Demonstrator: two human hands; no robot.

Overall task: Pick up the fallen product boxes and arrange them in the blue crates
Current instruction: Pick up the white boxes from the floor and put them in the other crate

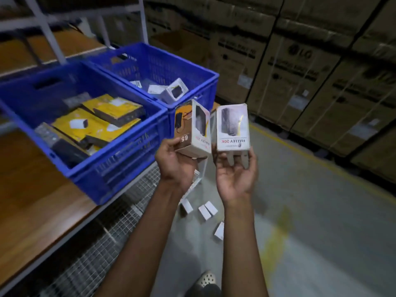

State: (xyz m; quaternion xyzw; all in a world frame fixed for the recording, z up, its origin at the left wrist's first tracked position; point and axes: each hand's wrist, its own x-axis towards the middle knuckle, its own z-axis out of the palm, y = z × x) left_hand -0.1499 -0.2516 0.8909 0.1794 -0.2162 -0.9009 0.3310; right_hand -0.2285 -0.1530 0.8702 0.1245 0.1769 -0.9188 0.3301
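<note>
One box (191, 127) was held in the left hand (175, 161), another box (233, 127) in the right hand (234, 174); both were best lowered flat into the far crate (192, 69).

Support: wooden shelf board (32, 202) on a pale metal rack, wire mesh panel (102, 239) just below its front edge. Landmark: near blue crate (120, 166), resting directly on the board, its front corner overhanging the board edge. Far blue crate (188, 71) sits touching the near crate, behind it and to the right, same level. Grey concrete floor (321, 221) lies below and right of the near crate; several small white boxes (205, 212) lie scattered on it, close together, near the rack foot. Yellow painted line (321, 166) crosses the floor further right
</note>
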